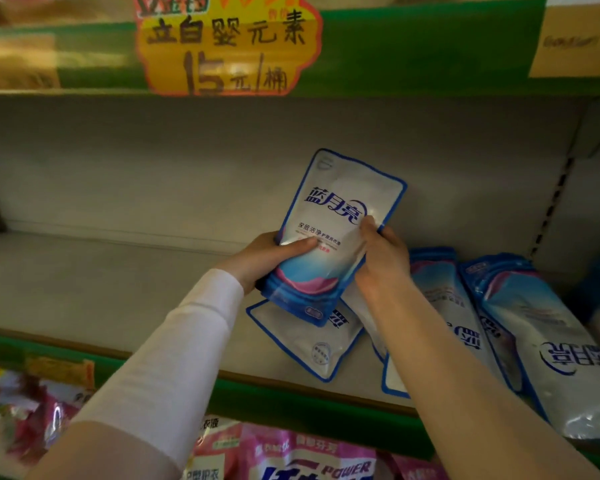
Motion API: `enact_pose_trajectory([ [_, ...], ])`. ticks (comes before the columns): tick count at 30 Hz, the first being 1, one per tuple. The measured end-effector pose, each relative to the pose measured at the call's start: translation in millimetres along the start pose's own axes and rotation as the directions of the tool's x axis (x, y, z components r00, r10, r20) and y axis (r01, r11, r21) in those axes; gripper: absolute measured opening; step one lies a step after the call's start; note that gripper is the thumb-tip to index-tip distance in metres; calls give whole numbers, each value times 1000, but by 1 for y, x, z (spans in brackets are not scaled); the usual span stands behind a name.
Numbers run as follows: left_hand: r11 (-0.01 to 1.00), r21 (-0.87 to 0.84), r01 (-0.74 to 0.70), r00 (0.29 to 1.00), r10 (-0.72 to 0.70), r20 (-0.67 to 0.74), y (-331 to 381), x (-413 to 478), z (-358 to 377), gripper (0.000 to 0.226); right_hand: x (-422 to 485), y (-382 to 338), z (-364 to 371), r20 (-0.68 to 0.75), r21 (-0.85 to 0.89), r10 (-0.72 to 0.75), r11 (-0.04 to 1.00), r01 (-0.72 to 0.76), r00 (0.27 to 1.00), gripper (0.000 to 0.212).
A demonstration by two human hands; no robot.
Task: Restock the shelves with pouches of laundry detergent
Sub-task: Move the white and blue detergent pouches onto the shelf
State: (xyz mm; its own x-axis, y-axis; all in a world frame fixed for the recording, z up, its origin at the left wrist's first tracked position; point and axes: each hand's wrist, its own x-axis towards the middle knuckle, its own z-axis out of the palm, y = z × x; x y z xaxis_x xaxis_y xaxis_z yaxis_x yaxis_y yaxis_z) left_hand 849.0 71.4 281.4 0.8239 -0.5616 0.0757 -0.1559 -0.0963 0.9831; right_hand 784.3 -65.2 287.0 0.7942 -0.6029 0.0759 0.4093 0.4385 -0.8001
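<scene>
Item: pouch (pixel 336 237), blue and white, being held upright above the shelf (pixel 118 271) by both hands; long axis running up and slightly right, sealed top leaning toward the back wall (pixel 187 161), rounded base pointing down toward the fingers' undersides

Left hand (pixel 267 258): gripping the pouch's lower left edge, thumb lying across the front panel, remaining fingers wrapping behind and out of sight; white sleeve (pixel 174 341) covering the forearm

Right hand (pixel 381 258): pinching the right edge about halfway up, fingertips (pixel 368 225) closing on the front face, palm sitting just beside the pouch's flank; forearm bare

Stock already lying flat: one pouch (pixel 309 344) directly beneath the held one's base, just under both sets of fingers; a further row of pouches (pixel 541 341) lying lengthwise to the right of the right hand, tops facing the aisle

Open space: bare shelf stretching well to the left of the left-hand fingers

Judgement on the coming move: setting down probably, either onto the flat pouch below or into the gap beside it; both hands sitting about equally near, the left bearing the base, so the left likely guiding the landing while the right steadies the tilt

Other: price sign (pixel 227 46) hanging from the shelf edge above; pink packets (pixel 312 459) showing on the tier below
</scene>
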Motion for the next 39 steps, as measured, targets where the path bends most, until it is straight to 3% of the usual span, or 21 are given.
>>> enact_pose_trajectory([
  [5, 980, -193, -45, 983, 10, -182, -13, -4, 3, 15, -4, 10, 1, 193, -90, 114, 991, -98, 975, 13],
  [7, 958, -273, -82, 971, 15, -238, -13, -7, 6, 11, -7, 21, 3, 194, -198, 123, 977, -84, 973, 28],
  [10, 932, -348, -100, 948, -17, -319, -7, -15, 10, 11, -10, 25, 15, 154, -249, 53, 968, -13, 987, 29],
  [14, 934, -351, -65, 909, -90, -408, 8, -31, -2, 14, -16, 18, 36, 207, -303, 103, 952, -37, 973, 22],
  [18, 932, -362, -22, 863, -165, -477, 18, -60, -19, 35, -31, 18, 58, 256, -419, 141, 908, -22, 956, 18],
  [23, 902, -432, -1, 799, -258, -542, 15, -107, -30, 30, -61, 33, 74, 347, -529, 278, 847, -58, 896, 22],
  [29, 907, -416, -65, 646, -280, -710, 9, -151, -36, 28, -97, 53, 88, 415, -499, 363, 858, -126, 834, 28],
  [39, 883, -415, -222, 329, -333, -884, -8, -261, -22, 18, -188, 87, 95, 587, -494, 517, 839, -229, 623, 20],
])
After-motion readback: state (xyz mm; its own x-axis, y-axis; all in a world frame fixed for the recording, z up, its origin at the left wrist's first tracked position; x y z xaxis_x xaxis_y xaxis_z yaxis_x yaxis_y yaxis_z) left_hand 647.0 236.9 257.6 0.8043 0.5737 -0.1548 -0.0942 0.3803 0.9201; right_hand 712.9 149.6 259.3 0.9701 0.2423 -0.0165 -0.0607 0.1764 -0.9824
